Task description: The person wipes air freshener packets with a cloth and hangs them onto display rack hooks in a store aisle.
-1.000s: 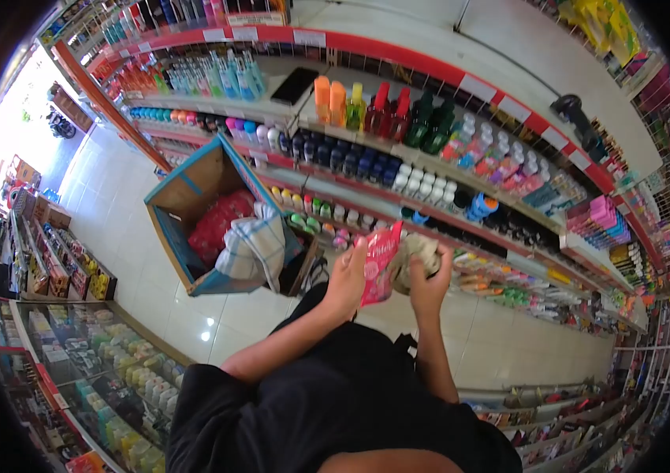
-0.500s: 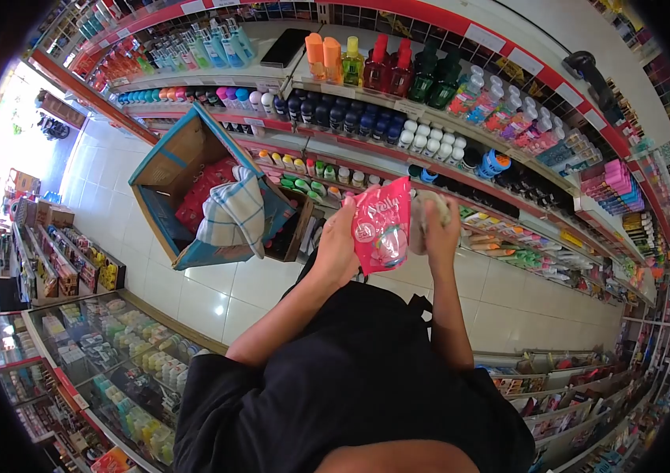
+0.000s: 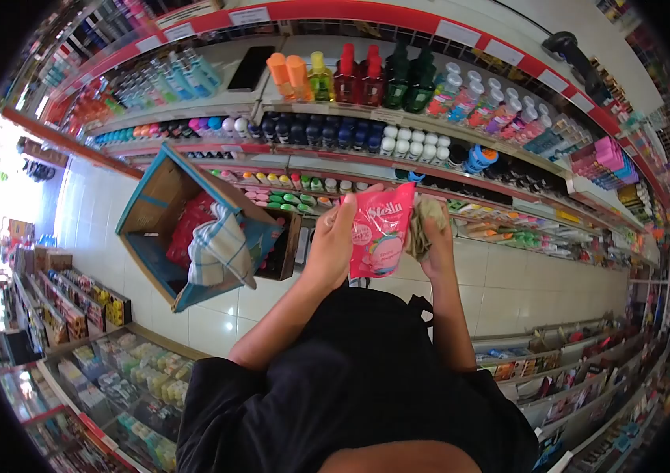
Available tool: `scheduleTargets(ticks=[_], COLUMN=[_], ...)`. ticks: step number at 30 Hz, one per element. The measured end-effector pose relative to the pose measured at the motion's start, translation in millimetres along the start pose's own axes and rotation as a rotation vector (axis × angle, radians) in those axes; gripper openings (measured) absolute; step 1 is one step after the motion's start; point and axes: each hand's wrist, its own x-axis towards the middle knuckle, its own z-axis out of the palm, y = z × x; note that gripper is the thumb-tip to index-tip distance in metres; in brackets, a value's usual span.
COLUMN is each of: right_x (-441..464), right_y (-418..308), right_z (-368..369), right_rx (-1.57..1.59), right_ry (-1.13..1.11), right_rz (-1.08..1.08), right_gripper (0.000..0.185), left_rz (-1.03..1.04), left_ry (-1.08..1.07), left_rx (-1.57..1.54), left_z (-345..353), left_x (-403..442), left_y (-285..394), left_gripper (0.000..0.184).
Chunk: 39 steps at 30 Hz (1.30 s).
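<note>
A pink packet labelled Stella (image 3: 382,232) is upright in front of me, its printed front towards the camera. My left hand (image 3: 335,240) grips its left edge, thumb on the front. Against the packet's right side, my right hand (image 3: 439,240) holds a crumpled greenish-beige cloth (image 3: 425,223); its fingertips are partly hidden. To the left is a blue-edged cardboard box (image 3: 154,206), tilted and open, with red packets (image 3: 185,225) inside. A white and blue checked cloth (image 3: 221,248) hangs over its side.
Shelves of bottles (image 3: 362,79) and roll-ons (image 3: 319,130) run across the front. A black phone (image 3: 253,68) lies on the upper shelf. A glass display case (image 3: 138,370) stands at the lower left, racks (image 3: 571,370) at the lower right. Tiled floor shows between.
The packet has turned to face the camera, and the cloth in my right hand is again beside it. The view has shifted, so the box appears further left.
</note>
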Motion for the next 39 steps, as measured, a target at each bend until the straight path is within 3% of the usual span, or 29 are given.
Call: scheduleTargets(ticks=[1, 3, 6, 7, 8, 9, 10, 11, 12, 13, 15, 16, 17, 18, 20, 21, 22, 23, 24, 26, 28, 31, 34, 36, 37, 39], right_x=[5, 15, 27, 30, 34, 38, 33, 36, 38, 42, 46, 45, 47, 56, 51, 47, 43, 39, 37, 36, 34, 37, 40, 39, 38, 43], right_y=[-4, -1, -2, 2, 8, 10, -7, -8, -7, -7, -9, -6, -1, 15, 10, 8, 8, 13, 18, 16, 4, 12, 11, 12, 10, 3], right_z=[-3, 1, 10, 13, 12, 11, 24, 23, 21, 18, 7, 1, -5, -8, -8, -10, -17, -21, -24, -20, -2, -5, 5, 7, 5, 7], right_rx=[0.384, 0.419, 0.09, 0.088, 0.17, 0.252, 0.303, 0.305, 0.262, 0.214, 0.302, 0.408, 0.522, 0.39, 0.454, 0.508, 0.489, 0.499, 0.579, 0.661, 0.589, 0.668, 0.645, 0.608, 0.499, 0.388], right_ry=[-0.098, -0.11, -0.303, -0.28, -0.338, -0.403, -0.422, -0.409, -0.375, -0.346, -0.29, -0.229, -0.162, -0.025, 0.08, 0.167, 0.186, 0.212, 0.175, 0.146, 0.339, 0.214, 0.332, 0.368, 0.338, 0.282], right_rz=[0.015, 0.036, 0.145, 0.132, 0.154, 0.171, 0.187, 0.177, 0.222, 0.268, 0.276, 0.288, 0.297, 0.074, 0.05, 0.05, 0.11, 0.091, 0.072, 0.044, 0.038, -0.018, -0.04, -0.035, -0.07, -0.087], right_gripper=[0.057, 0.067, 0.071, 0.071, 0.07, 0.069, 0.068, 0.068, 0.073, 0.079, 0.072, 0.067, 0.063, 0.061, 0.059, 0.056, 0.052, 0.052, 0.048, 0.045, 0.048, 0.046, 0.043, 0.041, 0.043, 0.045], left_rz=[-0.012, 0.036, -0.202, -0.287, 0.077, -0.207, -0.198, -0.078, -0.047, 0.01, 0.154, 0.167, 0.346, 0.539, 0.463, 0.317, 0.448, 0.272, 0.247, 0.253, 0.246, 0.239, 0.217, 0.061, 0.051, 0.103], left_ry=[-0.015, -0.234, -0.8, -0.871, -0.914, -0.54, -0.172, 0.016, 0.309, 0.43, 0.489, 0.474, 0.471, 0.447, 0.41, 0.413, 0.247, 0.472, 0.506, 0.516, 0.543, 0.588, 0.591, 0.425, 0.441, 0.176], left_rx=[0.0, 0.419, 1.606, 1.611, 1.149, 1.092, 1.268, 1.409, 1.3, 1.28, 1.249, 1.244, 1.616, 1.986, 2.069, 2.054, 2.196, 2.089, 2.107, 2.159, 2.214, 2.233, 2.135, 2.106, 2.105, 2.346], left_z=[1, 1, 22, 22, -19, -24, -25, -67, -91, -130, -226, -233, -235, -234, -254, -260, -350, -285, -282, -258, -243, -235, -248, -277, -279, -266], left_x=[14, 40, 63, 73, 87, 94, 106, 136, 163, 197, 284, 300, 313, 323, 348, 356, 406, 375, 379, 369, 364, 363, 370, 379, 370, 344], left_y=[-1, -1, 80, 110, 128, 168, 197, 223, 240, 256, 273, 271, 269, 264, 251, 244, 242, 231, 229, 222, 220, 222, 226, 235, 238, 249], left_gripper=[0.043, 0.043, 0.036, 0.033, 0.03, 0.031, 0.033, 0.034, 0.025, 0.026, 0.034, 0.034, 0.042, 0.05, 0.068, 0.075, 0.08, 0.079, 0.078, 0.078, 0.077, 0.072, 0.067, 0.063, 0.063, 0.078])
